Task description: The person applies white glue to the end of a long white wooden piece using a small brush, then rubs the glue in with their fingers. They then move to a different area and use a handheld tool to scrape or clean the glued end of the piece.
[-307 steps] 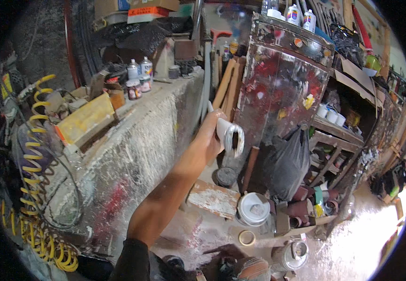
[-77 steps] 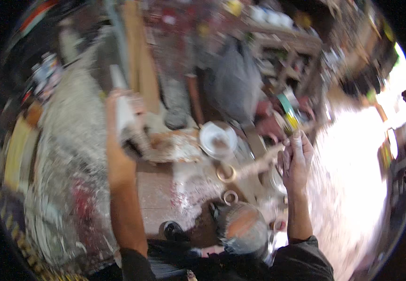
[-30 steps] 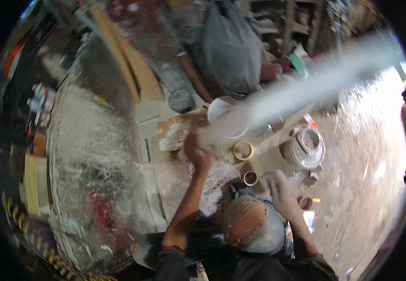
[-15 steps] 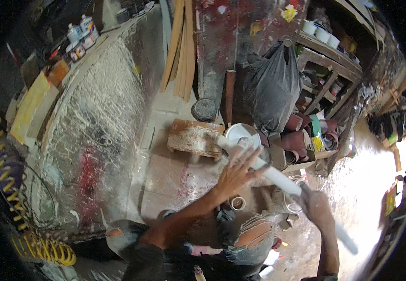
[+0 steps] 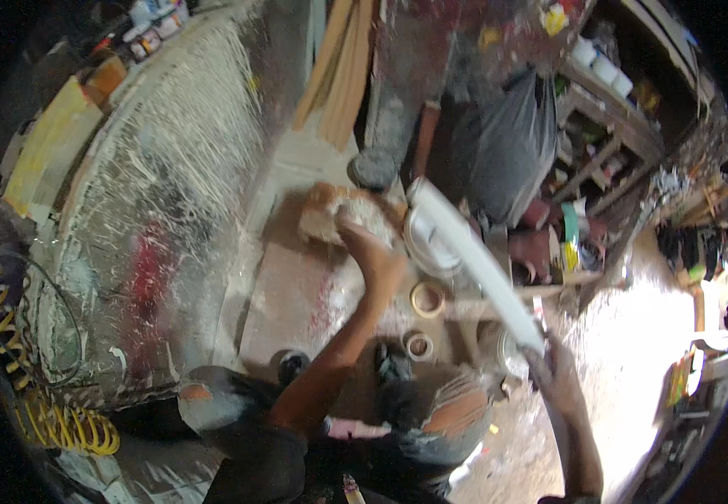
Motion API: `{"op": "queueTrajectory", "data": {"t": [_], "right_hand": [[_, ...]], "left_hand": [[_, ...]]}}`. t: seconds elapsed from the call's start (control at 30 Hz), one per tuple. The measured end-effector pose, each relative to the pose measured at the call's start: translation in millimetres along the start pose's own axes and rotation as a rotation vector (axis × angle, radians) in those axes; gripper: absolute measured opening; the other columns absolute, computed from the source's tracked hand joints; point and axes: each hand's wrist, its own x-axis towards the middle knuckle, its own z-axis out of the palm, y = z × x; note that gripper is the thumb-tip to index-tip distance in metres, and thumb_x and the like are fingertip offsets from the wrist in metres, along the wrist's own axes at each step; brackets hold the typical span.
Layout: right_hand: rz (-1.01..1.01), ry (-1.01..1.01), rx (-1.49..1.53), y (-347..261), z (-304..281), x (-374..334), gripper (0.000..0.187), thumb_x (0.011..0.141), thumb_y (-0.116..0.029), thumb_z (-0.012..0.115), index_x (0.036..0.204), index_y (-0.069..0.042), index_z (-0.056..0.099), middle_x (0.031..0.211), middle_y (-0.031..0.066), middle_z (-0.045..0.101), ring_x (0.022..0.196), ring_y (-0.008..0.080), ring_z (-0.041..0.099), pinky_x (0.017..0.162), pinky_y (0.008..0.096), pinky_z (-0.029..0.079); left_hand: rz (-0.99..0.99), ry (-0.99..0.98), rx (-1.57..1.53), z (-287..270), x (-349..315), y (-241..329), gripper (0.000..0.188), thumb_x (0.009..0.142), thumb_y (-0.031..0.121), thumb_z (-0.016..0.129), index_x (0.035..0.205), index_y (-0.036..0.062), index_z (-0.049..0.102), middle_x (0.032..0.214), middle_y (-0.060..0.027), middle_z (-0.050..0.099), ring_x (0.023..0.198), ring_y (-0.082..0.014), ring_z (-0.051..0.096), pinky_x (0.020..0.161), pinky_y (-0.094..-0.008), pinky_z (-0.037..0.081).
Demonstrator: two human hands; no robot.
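The right hand (image 5: 559, 374) is clamped on the near end of a long white slat (image 5: 477, 260), which slants up and left above two tape rolls (image 5: 427, 299). The left hand (image 5: 372, 248), fingers curled, presses a pale pad (image 5: 335, 214) on the floor; whether it grips is unclear.

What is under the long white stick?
Under the long white stick lies a white bucket lid, partly covered. Two tape rolls lie beside it. The right hand holds its lower end.

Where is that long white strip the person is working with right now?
In the head view, the long white strip slants across centre-right, its lower end in the right hand, its upper end near the left hand, above two tape rolls.
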Motion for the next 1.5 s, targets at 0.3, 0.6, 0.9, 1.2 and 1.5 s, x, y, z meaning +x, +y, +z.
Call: {"op": "queueTrajectory", "data": {"t": [0.3, 0.6, 0.9, 1.2, 1.5], "right_hand": [[-0.329, 0.001, -0.475, -11.1, 39.3, 30.4, 0.031, 0.092, -0.026, 0.060, 0.108, -0.005, 0.043, 0.064, 0.0211, 0.060, 0.058, 0.0421, 0.061, 0.048, 0.0475, 0.047], [-0.208, -0.205, -0.155, 2.0, 32.5, 35.0, 0.036, 0.090, -0.025, 0.061, 0.108, 0.005, 0.052, 0.079, 0.0221, 0.062, 0.075, 0.0341, 0.065, 0.063, 0.0400, 0.048], [-0.139, -0.072, -0.021, 20.2, 4.7, -46.0, 0.056, 0.081, -0.036, 0.073, 0.111, 0.008, 0.054, 0.069, 0.0101, 0.063, 0.060, 0.0174, 0.063, 0.056, 0.0317, 0.050], [-0.067, -0.122, -0.203, 83.4, -24.9, -77.1, 0.034, 0.079, -0.027, 0.074, 0.100, -0.001, 0.065, 0.082, 0.0157, 0.069, 0.074, 0.0225, 0.067, 0.068, 0.0362, 0.051], [-0.083, -0.272, -0.291, 97.7, -63.2, -106.5, 0.030, 0.079, -0.015, 0.071, 0.105, -0.001, 0.066, 0.094, 0.0155, 0.070, 0.082, 0.0232, 0.067, 0.075, 0.0352, 0.052]], "left_hand": [[-1.093, -0.322, -1.579, -31.0, 20.0, -1.9, 0.080, 0.093, 0.055, 0.045, 0.147, 0.0024, 0.020, 0.154, -0.0130, 0.019, 0.143, -0.0278, 0.013, 0.116, -0.0415, 0.008], [-0.654, -0.704, -1.515, -16.4, 22.1, 9.4, 0.053, 0.097, 0.024, 0.049, 0.140, -0.0011, 0.031, 0.140, -0.0177, 0.044, 0.131, -0.0278, 0.041, 0.112, -0.0430, 0.031], [-0.315, -1.027, -1.421, -46.2, -2.8, 85.4, 0.056, 0.093, 0.018, 0.059, 0.138, -0.0002, 0.032, 0.133, -0.0152, 0.049, 0.119, -0.0287, 0.053, 0.105, -0.0437, 0.040], [-0.010, -1.167, -0.910, -102.3, -70.6, 194.3, 0.049, 0.075, 0.012, 0.080, 0.110, -0.0007, 0.049, 0.099, -0.0117, 0.067, 0.092, -0.0188, 0.066, 0.080, -0.0312, 0.054], [0.251, -0.870, -0.814, -135.0, -117.9, 251.6, 0.045, 0.066, 0.025, 0.088, 0.087, 0.0015, 0.055, 0.073, -0.0092, 0.069, 0.067, -0.0158, 0.070, 0.057, -0.0277, 0.055]]}}
